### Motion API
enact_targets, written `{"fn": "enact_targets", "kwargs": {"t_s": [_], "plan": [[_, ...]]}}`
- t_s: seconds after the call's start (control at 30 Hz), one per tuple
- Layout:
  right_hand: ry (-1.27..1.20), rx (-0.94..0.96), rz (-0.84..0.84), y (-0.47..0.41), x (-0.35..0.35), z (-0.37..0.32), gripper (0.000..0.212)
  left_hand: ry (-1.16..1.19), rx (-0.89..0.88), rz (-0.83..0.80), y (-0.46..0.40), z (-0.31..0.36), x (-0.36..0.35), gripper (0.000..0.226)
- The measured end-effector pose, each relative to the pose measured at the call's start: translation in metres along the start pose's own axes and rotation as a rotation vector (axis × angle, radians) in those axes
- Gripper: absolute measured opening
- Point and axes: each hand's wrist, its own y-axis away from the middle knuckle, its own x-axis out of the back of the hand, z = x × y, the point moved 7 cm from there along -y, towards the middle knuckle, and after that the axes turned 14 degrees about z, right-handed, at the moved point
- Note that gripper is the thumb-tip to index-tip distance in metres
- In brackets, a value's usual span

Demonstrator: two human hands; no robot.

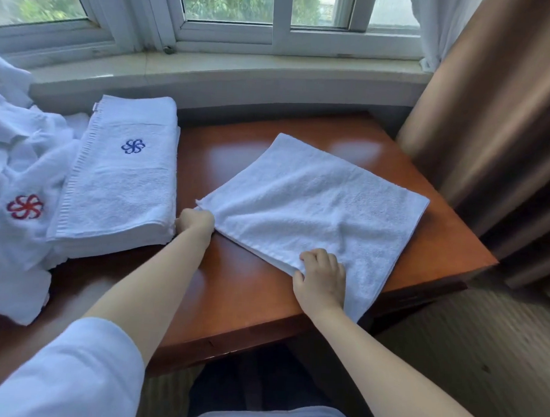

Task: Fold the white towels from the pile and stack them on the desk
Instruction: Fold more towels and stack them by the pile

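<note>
The wooden desk [247, 301] carries everything. Left of the gripping hands slumps the unfolded pile [20, 172]; nearer them sits the stack of folded towels [124, 176], topped by a blue emblem. Between and beyond the hands lies the white towel [318, 207], doubled, one corner overhanging the desk edge. It looks soft, light and limp, so corners and edges seem the best holds. The left hand [195, 222] is curled around the towel's near-left corner; the right hand [322, 278] pinches the layered near edge.
</note>
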Motion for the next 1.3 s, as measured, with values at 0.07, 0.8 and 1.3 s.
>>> {"fn": "enact_targets", "kwargs": {"t_s": [0.07,0.8,1.3], "plan": [[0.001,0.010,-0.008,0.000,0.000,-0.001,0.034,0.016,0.029,-0.014,0.004,0.008,-0.005,0.049],[-0.047,0.214,-0.241,-0.002,0.004,0.006,0.053,0.306,0.150,-0.068,0.014,0.027,-0.002,0.013],[0.076,-0.316,0.102,-0.069,0.113,0.045,0.021,0.678,0.040,-0.127,0.076,0.114,0.065,0.017]]}}
